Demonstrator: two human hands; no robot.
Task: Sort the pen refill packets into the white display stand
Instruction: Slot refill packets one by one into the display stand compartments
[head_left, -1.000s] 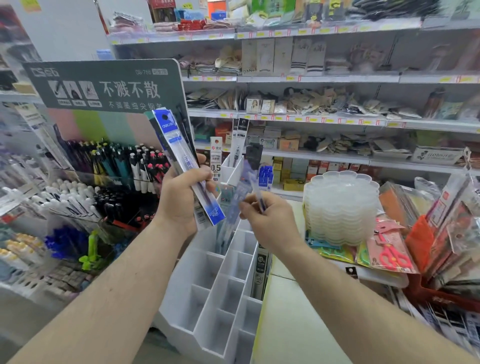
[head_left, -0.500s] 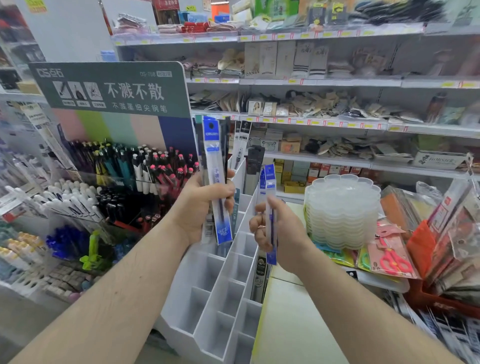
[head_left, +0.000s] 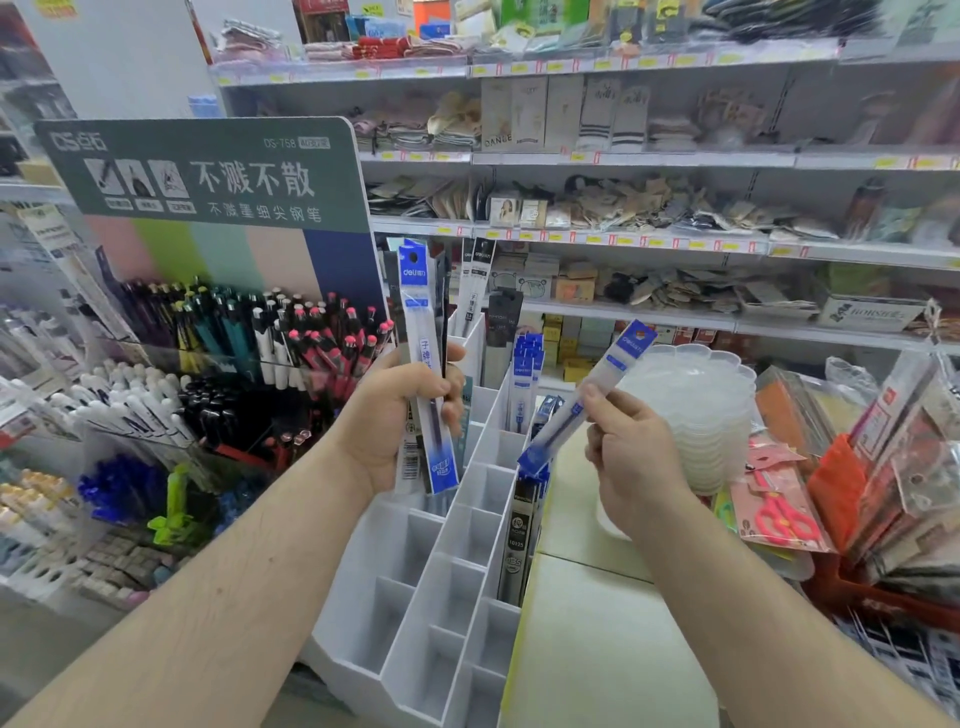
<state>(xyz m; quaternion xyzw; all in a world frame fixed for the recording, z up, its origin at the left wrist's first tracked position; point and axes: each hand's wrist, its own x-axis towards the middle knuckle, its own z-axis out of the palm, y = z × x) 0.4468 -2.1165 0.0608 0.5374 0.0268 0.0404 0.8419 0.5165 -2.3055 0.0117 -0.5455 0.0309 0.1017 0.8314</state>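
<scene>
My left hand (head_left: 400, 421) grips a small bunch of blue-and-clear pen refill packets (head_left: 423, 358), held upright above the back left of the white display stand (head_left: 441, 587). My right hand (head_left: 631, 457) pinches a single blue refill packet (head_left: 582, 405), tilted with its top up to the right and its lower end over the stand's right column. That column holds several blue packets (head_left: 524, 384) at the back and a dark packet (head_left: 517, 540) lower down. Black-topped packets (head_left: 475, 280) stand in the back compartments. Most front compartments hold nothing.
A pen display with a green sign (head_left: 208, 176) stands at the left. A stack of clear flower-shaped trays (head_left: 696, 410) sits right of the stand on a pale counter (head_left: 597, 649). Scissors packs (head_left: 779, 514) and an orange basket of goods (head_left: 883, 519) lie at the right. Store shelves (head_left: 623, 239) fill the background.
My right hand moved right and tilted its single packet from upright to a slant over the right column. My left hand turned its bunch upright and shifted right.
</scene>
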